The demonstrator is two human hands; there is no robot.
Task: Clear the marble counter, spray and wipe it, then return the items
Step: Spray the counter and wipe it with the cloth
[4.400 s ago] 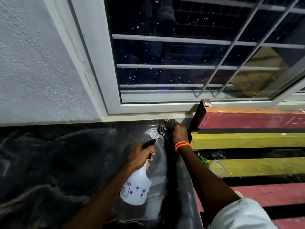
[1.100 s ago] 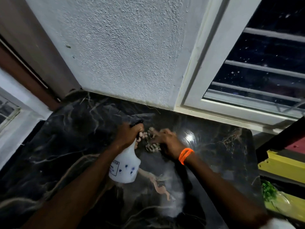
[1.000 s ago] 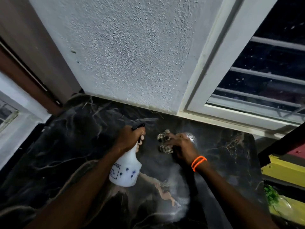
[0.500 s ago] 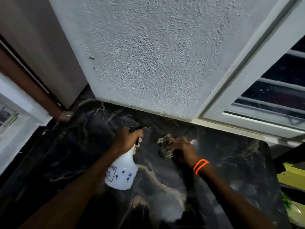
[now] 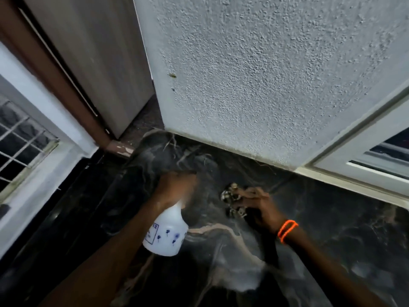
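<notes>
While both arms reach over the dark marble counter (image 5: 332, 218) at frame center, left hand (image 5: 174, 187) clenched on white spray bottle (image 5: 164, 232), right hand (image 5: 257, 209) pressing patterned cloth (image 5: 230, 196) onto marble, orange bands (image 5: 287, 230) at wrist, textured wall (image 5: 254, 74) above.

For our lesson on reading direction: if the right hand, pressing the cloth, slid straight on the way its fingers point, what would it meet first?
The right hand points up-left along the marble counter. Past the cloth, it would probably meet the textured wall first; depth is unclear.
</notes>
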